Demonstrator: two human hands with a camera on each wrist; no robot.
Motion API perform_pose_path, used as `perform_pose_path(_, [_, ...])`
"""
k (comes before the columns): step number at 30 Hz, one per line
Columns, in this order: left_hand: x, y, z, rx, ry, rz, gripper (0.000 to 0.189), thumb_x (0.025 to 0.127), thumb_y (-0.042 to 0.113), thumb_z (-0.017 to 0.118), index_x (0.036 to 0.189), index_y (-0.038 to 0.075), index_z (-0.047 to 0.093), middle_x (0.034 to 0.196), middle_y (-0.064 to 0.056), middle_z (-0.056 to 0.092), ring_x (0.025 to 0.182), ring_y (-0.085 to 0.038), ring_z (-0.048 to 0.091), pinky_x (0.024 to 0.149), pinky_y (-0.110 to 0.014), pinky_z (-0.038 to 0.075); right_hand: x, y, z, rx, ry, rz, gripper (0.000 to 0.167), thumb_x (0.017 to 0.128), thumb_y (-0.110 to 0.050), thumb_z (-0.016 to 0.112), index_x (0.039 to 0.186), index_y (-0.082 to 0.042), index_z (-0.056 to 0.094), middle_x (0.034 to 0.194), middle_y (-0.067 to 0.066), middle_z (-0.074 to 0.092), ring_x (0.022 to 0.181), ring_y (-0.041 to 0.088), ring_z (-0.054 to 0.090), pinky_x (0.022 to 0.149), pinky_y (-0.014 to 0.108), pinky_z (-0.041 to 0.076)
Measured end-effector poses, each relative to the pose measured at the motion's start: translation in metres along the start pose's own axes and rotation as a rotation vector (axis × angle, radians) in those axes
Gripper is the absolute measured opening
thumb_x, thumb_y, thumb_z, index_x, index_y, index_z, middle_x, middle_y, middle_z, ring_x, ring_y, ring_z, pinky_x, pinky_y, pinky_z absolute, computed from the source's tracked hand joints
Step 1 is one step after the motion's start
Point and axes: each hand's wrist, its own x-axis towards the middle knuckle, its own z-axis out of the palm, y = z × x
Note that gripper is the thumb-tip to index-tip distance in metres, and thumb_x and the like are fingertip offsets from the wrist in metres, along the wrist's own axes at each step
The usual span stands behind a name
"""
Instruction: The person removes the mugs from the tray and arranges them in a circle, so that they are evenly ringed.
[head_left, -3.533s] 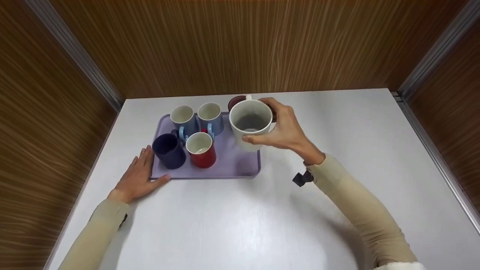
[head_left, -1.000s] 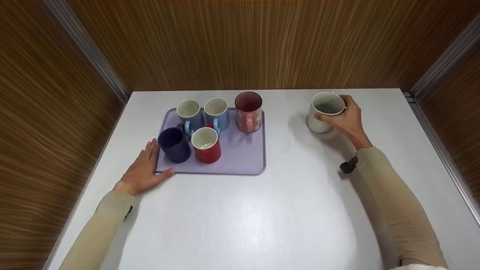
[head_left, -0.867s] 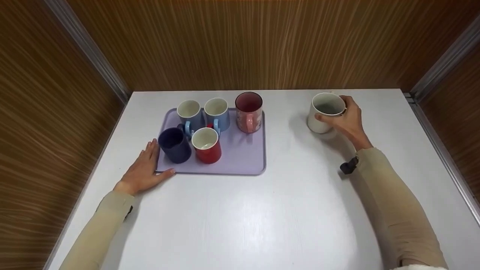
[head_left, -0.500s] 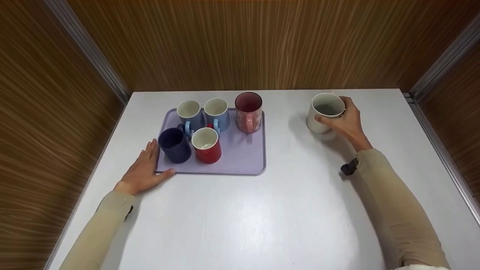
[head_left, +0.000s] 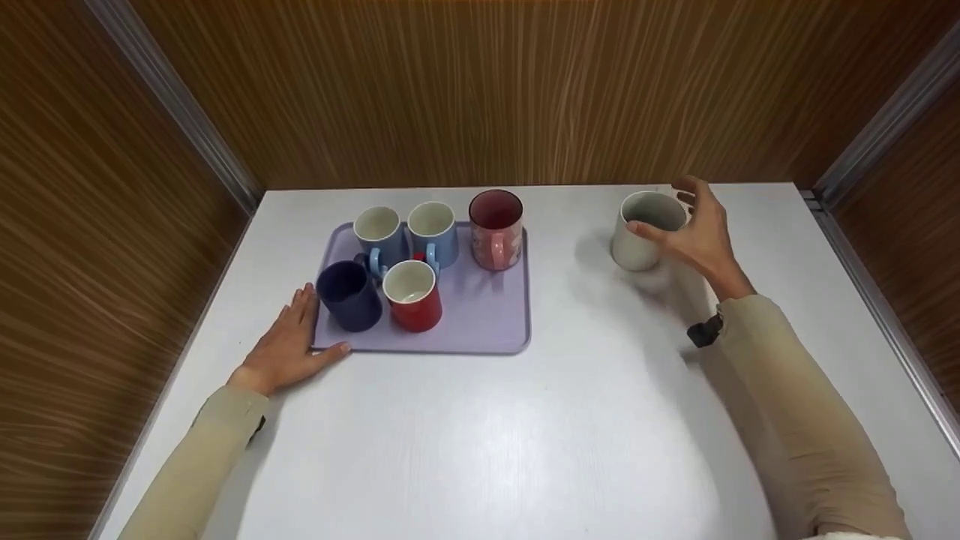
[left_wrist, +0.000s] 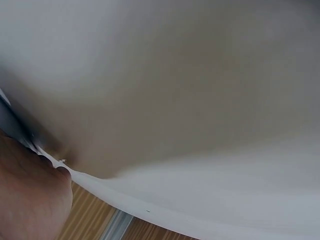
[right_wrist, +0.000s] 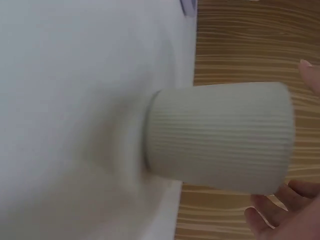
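Observation:
A white ribbed mug (head_left: 636,251) stands upright on the white table at the right. My right hand (head_left: 706,234) is spread around its rim, thumb at the near side, other fingers lifted off the far side. In the right wrist view, a gap shows between thumb and fingers (right_wrist: 300,215) on either side of the mug (right_wrist: 220,137). My left hand (head_left: 281,351) lies flat at the front left corner of the lilac tray (head_left: 480,322), fingers along its left edge and thumb at its front edge. The left wrist view catches only part of this hand (left_wrist: 32,192).
On the tray stand a navy mug (head_left: 351,304), a red mug (head_left: 420,311), two blue mugs with white insides (head_left: 442,247) and a pink patterned mug (head_left: 499,247) at the back right corner. Wood-grain panels (head_left: 480,90) border the table at the back and sides.
The white mug went from over the tray to the table at the right. In the last half second my right hand's fingers have come off it. My left hand has stayed at the tray.

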Motion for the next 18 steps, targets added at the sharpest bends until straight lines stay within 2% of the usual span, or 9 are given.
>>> perform_pose_path(3, [0.0, -0.001, 0.001, -0.004, 0.001, 0.001, 0.119, 0.098, 0.072, 0.06, 0.17, 0.0, -0.002, 0.179, -0.023, 0.001, 0.166, -0.043, 0.002, 0.134, -0.059, 0.01, 0.0, -0.014, -0.003, -0.004, 0.014, -0.049, 0.108, 0.078, -0.048, 0.094, 0.16, -0.005, 0.039, 0.159, 0.02, 0.05, 0.148, 0.042, 0.047, 0.123, 0.061, 0.037])
perform_pose_path(8, [-0.001, -0.002, 0.002, -0.005, -0.005, -0.009, 0.12, 0.098, 0.073, 0.059, 0.17, 0.001, -0.004, 0.179, -0.022, -0.001, 0.166, -0.042, 0.0, 0.135, -0.059, 0.009, -0.003, -0.043, 0.004, 0.017, -0.011, -0.128, 0.104, 0.079, -0.045, 0.094, 0.16, -0.005, 0.041, 0.159, 0.02, 0.052, 0.147, 0.038, 0.048, 0.123, 0.059, 0.038])
perform_pose_path(18, [0.001, -0.001, 0.002, -0.003, 0.005, 0.006, 0.118, 0.099, 0.07, 0.06, 0.169, -0.003, -0.001, 0.179, -0.024, -0.001, 0.166, -0.043, 0.0, 0.134, -0.059, 0.009, -0.02, -0.097, 0.049, 0.084, -0.112, -0.321, 0.1, 0.074, -0.041, 0.098, 0.153, -0.004, 0.05, 0.151, 0.016, 0.06, 0.143, 0.033, 0.054, 0.119, 0.056, 0.044])
